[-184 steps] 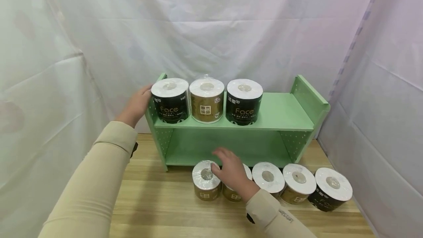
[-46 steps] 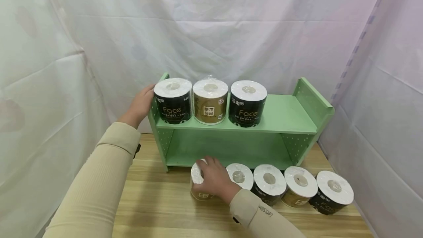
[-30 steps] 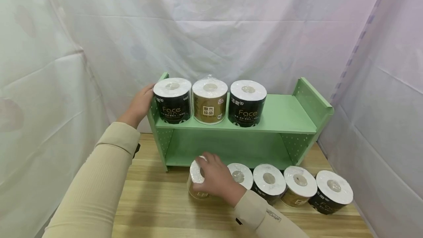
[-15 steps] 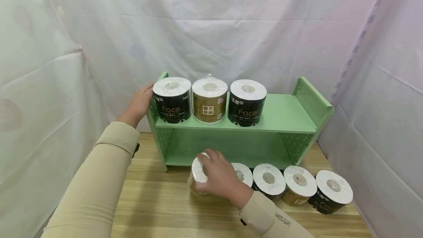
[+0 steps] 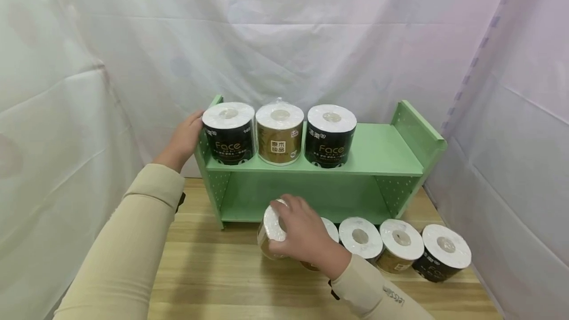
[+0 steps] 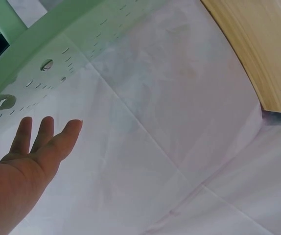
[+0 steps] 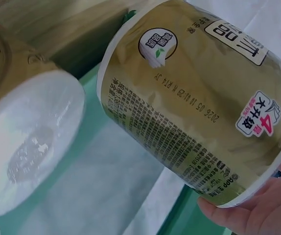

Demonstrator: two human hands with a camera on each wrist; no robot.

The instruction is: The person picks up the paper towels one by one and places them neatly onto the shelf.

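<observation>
My right hand (image 5: 306, 236) grips the top of a gold toilet paper roll (image 5: 270, 235) by its rim, in front of the green shelf (image 5: 384, 149). The roll leans over; its plastic-wrapped, printed side fills much of the right wrist view, with the thumb and palm of the right hand (image 7: 265, 205) against its end. Just right of it stands another gold roll (image 5: 330, 229), partly hidden by the hand. My left hand (image 5: 183, 137) rests at the shelf's left side panel; in the left wrist view its fingers (image 6: 57, 142) are extended beside the panel's outer face.
On the upper board stand a black roll (image 5: 228, 137), a gold roll (image 5: 279, 137) and another black roll (image 5: 331, 140). Along the wooden table (image 5: 213, 280) more rolls stand in a row: black (image 5: 360, 237), gold (image 5: 400, 241) and black (image 5: 444, 248). White cloth (image 5: 266, 38) hangs around.
Earlier my right hand hovered over the row holding nothing; it then took hold of the leftmost gold roll. Over the last second that roll has tilted and risen slightly. The left hand has stayed put.
</observation>
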